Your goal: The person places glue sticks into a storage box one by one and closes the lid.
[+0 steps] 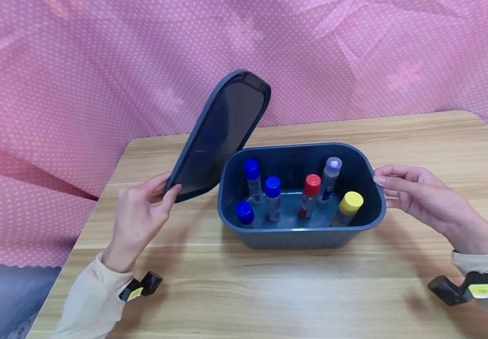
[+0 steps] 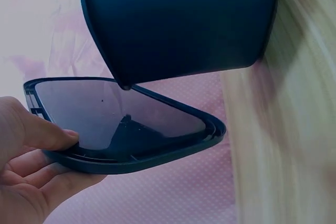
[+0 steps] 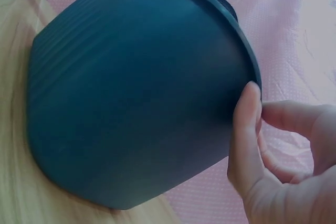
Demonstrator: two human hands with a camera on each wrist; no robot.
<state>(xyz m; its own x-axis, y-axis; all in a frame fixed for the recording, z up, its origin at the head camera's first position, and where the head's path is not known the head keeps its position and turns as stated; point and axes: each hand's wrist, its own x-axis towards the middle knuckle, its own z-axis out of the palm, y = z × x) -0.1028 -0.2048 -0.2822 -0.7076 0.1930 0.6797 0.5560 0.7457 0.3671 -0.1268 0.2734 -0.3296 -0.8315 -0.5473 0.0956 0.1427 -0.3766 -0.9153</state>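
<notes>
A dark blue plastic storage box stands upright on the table with its top uncovered. Inside it are several clear small bottles: three with blue caps, one with a red cap, one with a yellow cap and one with a pale top. My left hand grips the near end of the box's lid, thumb on its inner face. The lid is tilted up at the box's left side, close to the rim. At the right end, my right hand pinches the box's rim between thumb and fingers.
The wooden table extends around the box on every side. Pink dotted cloth hangs behind the table and along its left. A black wrist camera is strapped to the left sleeve, another to the right.
</notes>
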